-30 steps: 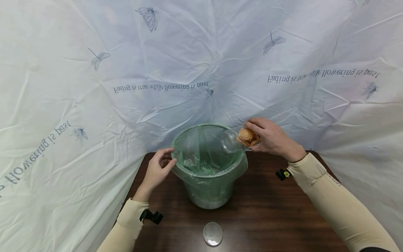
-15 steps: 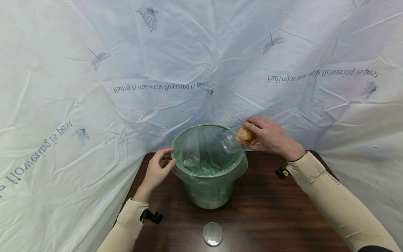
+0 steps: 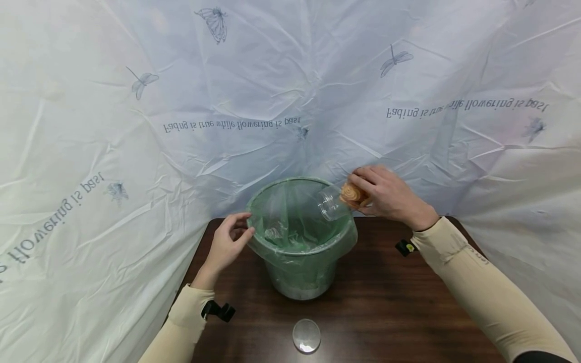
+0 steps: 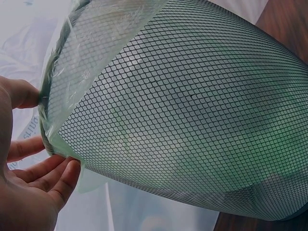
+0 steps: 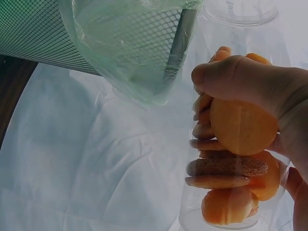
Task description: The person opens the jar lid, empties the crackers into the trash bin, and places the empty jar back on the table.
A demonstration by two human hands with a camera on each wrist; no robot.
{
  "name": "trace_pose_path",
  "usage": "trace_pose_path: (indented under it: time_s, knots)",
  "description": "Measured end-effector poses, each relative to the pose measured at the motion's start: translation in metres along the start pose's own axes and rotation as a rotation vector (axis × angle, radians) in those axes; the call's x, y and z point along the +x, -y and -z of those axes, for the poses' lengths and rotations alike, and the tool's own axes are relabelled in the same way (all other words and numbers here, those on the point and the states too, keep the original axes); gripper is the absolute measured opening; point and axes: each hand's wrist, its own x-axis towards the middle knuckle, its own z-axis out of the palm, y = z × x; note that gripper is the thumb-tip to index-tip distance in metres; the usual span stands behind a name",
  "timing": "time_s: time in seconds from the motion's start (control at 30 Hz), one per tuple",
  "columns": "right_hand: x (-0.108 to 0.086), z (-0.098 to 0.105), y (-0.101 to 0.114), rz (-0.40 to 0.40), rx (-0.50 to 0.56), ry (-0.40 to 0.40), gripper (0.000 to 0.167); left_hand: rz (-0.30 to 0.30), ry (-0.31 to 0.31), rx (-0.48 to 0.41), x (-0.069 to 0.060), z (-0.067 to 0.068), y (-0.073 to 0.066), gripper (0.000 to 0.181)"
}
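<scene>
My right hand (image 3: pixel 386 194) grips a clear plastic jar (image 3: pixel 330 202) of round orange-brown cookies (image 3: pixel 353 194). The jar lies tilted, its mouth pointing left over the right rim of a mesh wastebasket (image 3: pixel 300 287). In the right wrist view, the thumb lies across the jar wall and the cookies (image 5: pixel 243 126) are stacked behind it. A green bin liner (image 3: pixel 313 259) lines the wastebasket and folds over its rim. My left hand (image 3: pixel 227 239) holds the wastebasket's left rim with thumb and fingers. The left wrist view shows these fingers (image 4: pixel 62 185) against the liner's edge.
A clear round lid (image 3: pixel 306 336) lies on the dark wooden table (image 3: pixel 386 302), in front of the wastebasket. White printed sheeting (image 3: pixel 290 75) hangs behind and at both sides. Some crumpled clear plastic (image 3: pixel 273 233) shows inside the liner.
The right hand has risen slightly and moved a little left, tipping the jar a bit more. The cookies remain inside the jar. My left hand stays at the rim.
</scene>
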Motion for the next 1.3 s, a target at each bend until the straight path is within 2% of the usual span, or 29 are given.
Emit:
trace_pose_path:
  time_s: [0.33, 0.53, 0.73, 0.97, 1.03, 1.23, 1.3]
  knots:
    - [0.004, 0.000, 0.000, 0.045, -0.022, -0.030, 0.088, 0.012, 0.006, -0.003, 0.000, 0.000, 0.001, 0.039]
    - [0.005, 0.003, 0.003, 0.035, -0.041, -0.004, 0.097, 0.016, 0.007, -0.001, 0.000, 0.000, 0.002, 0.040]
    - [0.006, 0.004, 0.004, 0.046, -0.064, 0.025, 0.096, 0.018, 0.011, -0.005, 0.000, 0.001, 0.001, 0.040]
    - [0.004, 0.001, 0.004, 0.043, -0.052, 0.017, 0.097, 0.012, 0.009, -0.008, 0.000, 0.000, 0.002, 0.040]
    - [0.003, 0.001, 0.004, 0.044, -0.059, 0.017, 0.098, 0.007, 0.004, -0.004, 0.000, 0.000, 0.006, 0.040]
    - [0.004, 0.000, 0.003, 0.058, -0.076, 0.012, 0.099, -0.003, -0.019, -0.009, 0.003, -0.003, 0.034, 0.040]
    - [0.004, 0.000, 0.004, 0.065, -0.081, 0.008, 0.098, -0.004, -0.021, -0.016, 0.003, -0.004, 0.039, 0.040]
